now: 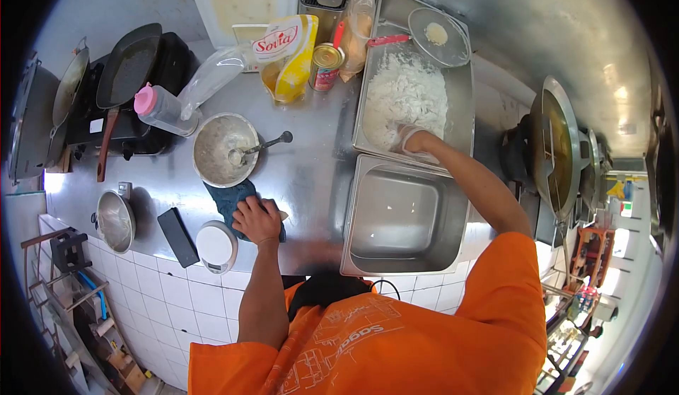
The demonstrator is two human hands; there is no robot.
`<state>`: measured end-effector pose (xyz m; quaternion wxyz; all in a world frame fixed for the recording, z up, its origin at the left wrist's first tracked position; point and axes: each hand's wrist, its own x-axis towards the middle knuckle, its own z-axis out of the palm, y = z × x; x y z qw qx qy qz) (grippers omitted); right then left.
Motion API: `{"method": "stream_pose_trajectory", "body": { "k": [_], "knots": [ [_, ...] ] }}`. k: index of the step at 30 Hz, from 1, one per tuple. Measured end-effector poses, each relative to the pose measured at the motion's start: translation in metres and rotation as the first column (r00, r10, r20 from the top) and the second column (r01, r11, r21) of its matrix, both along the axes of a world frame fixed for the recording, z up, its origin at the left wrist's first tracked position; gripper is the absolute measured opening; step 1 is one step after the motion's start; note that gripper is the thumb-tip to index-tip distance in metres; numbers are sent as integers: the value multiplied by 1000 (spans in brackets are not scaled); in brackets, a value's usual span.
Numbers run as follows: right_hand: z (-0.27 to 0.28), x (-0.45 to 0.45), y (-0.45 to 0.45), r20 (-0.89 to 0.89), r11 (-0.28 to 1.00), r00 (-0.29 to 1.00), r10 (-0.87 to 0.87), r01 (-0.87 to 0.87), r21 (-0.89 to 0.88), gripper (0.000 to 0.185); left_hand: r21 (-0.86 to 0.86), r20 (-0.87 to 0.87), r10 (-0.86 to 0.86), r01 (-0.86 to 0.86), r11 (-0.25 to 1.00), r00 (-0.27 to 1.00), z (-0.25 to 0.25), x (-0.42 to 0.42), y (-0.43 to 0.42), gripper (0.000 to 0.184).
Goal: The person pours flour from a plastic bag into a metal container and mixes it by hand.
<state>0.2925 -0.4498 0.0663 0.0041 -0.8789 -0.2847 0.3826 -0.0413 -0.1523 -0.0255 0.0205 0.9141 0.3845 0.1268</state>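
Note:
On the steel counter my left hand (257,219) rests on a dark cloth (233,198), fingers spread over it. My right hand (416,139) is low in the white flour (407,94) in the upper steel tray (461,84); its fingers are whitened and mostly hidden. A sieve (438,34) with a red handle lies across the far end of that tray. Nearer me stands a steel pan (396,215) with a few pale specks in it. Beyond the cloth is a metal bowl (205,156) with whitish residue and a black-handled spoon (265,147) inside.
A yellow Sovia bag (298,62), a can (325,70) and a pink-lidded bottle (166,110) stand at the back. A scale (216,246), black phone-like slab (177,237) and small bowl (115,222) sit left. Right is a large pan of oil (559,140).

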Motion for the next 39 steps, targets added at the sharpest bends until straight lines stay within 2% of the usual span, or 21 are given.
{"method": "stream_pose_trajectory", "body": {
  "k": [1, 3, 4, 6, 9, 10, 11, 13, 14, 15, 16, 18, 20, 22, 24, 27, 30, 33, 34, 37, 39],
  "knots": [
    [2, 3, -4, 25, 998, 1000, 2, -3, 60, 68, -5, -12, 5, -5, 1000, 1000, 1, -3, -1, 22],
    [-13, 24, -27, 171, 946, 939, -297, 265, 187, 72, -15, -30, 14, -14, 1000, 999, 0, -2, -1, 22],
    [-1, 29, -26, 85, 831, 862, -499, 448, 329, 74, -18, -47, 11, -12, 1000, 999, 0, -4, 0, 22],
    [13, 53, -25, 7, 735, 784, -621, 579, 352, 79, -17, -60, 16, -17, 1000, 998, 1, -4, 1, 22],
    [-17, 76, -27, 203, 900, 879, -432, 408, 152, 87, -18, -38, 15, -16, 1000, 999, 0, -3, -3, 23],
    [-41, 47, -8, 335, 937, 875, -349, 319, 142, 88, -13, -26, 16, -16, 1000, 1000, -1, -3, -1, 23],
    [-38, 21, 8, 373, 983, 909, -183, 175, 55, 88, -8, -25, 11, -11, 1000, 1000, -1, -1, 0, 23],
    [-18, -19, 34, 395, 983, 903, 170, -127, -132, 87, 0, -33, 10, -10, 1000, 999, -1, -2, -1, 23],
    [-18, 2, 21, 302, 977, 932, 202, -171, -127, 84, -28, -77, 19, -21, 999, 997, -1, -7, -4, 24],
    [-3, 31, 16, 48, 995, 995, 86, -84, -49, 88, -56, -117, 21, -28, 998, 993, -1, -10, -5, 25],
    [-12, 45, 2, 177, 995, 981, -83, 92, -41, 88, -78, -137, 32, -43, 996, 990, -2, -4, -2, 26],
    [-32, 46, -3, 354, 987, 926, -132, 154, -35, 86, -81, -124, 35, -46, 996, 992, 1, -3, -3, 26],
    [-41, 12, 4, 446, 996, 893, 59, -24, -85, 84, -81, -121, 40, -50, 995, 992, 2, 2, -1, 25],
    [-34, 33, -10, 314, 995, 947, 65, -39, -88, 84, -91, -147, 35, -48, 995, 988, 1, -4, -1, 25],
    [-33, 31, -25, 285, 995, 959, 2, 26, -92, 80, -91, -123, 21, -32, 995, 992, 2, -8, -2, 25],
    [-32, 21, 0, 401, 983, 904, -145, 178, -47, 68, -52, -92, 27, -32, 998, 995, 2, -2, -1, 24],
    [-20, 17, -11, 73, 993, 996, -45, 52, -106, 60, -31, -72, 8, -10, 999, 997, -2, -4, -3, 24],
    [27, 40, -16, 68, 990, 995, -79, 70, 126, 40, -85, -113, 36, -46, 995, 993, 3, -4, -2, 24],
    [30, 57, -33, 70, 984, 995, -73, 61, 165, 45, -86, -129, 40, -51, 995, 991, 3, -3, -1, 25],
    [32, 86, -42, 107, 917, 937, -332, 294, 270, 58, -89, -122, 35, -46, 995, 992, 3, -4, -3, 25],
    [20, 99, -30, 172, 881, 901, -398, 323, 346, 65, -62, -89, 27, -33, 998, 996, 2, -2, -2, 25]
  ]
}}
